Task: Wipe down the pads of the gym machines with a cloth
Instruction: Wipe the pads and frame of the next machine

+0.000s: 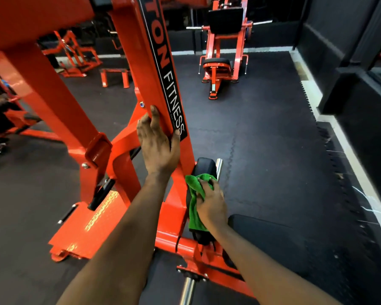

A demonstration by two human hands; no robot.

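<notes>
Left hand (157,142): wrapped on the slanted orange upright (139,62) of the near machine. Fingers curl round its left edge; thumb lies on the face carrying the black "FITNESS" label (174,102).

Right hand (211,202): lower down and to the right of the upright. Fingers are curled over a bunched green cloth (194,201), holding it against the narrow black pad (205,166) fixed along the right side of the frame. I cannot tell how hard it presses.

Cloth covers the middle of the pad. The pad's top end shows bare above it, and a short stretch of the lower end shows beneath the hanging edge.

A chrome peg (219,167) stands just beside the pad's top end, on the right.

A broad dark seat pad (264,234) sits to the right of my right forearm, near the wiped pad.

A chrome bar (187,291) juts from the frame base at the bottom edge, between my forearms.

Floor (268,128): dark interlocking rubber mats.

Well apart, far side of the floor: a second orange machine (223,69) with a black back pad (226,19) and a small seat.
</notes>
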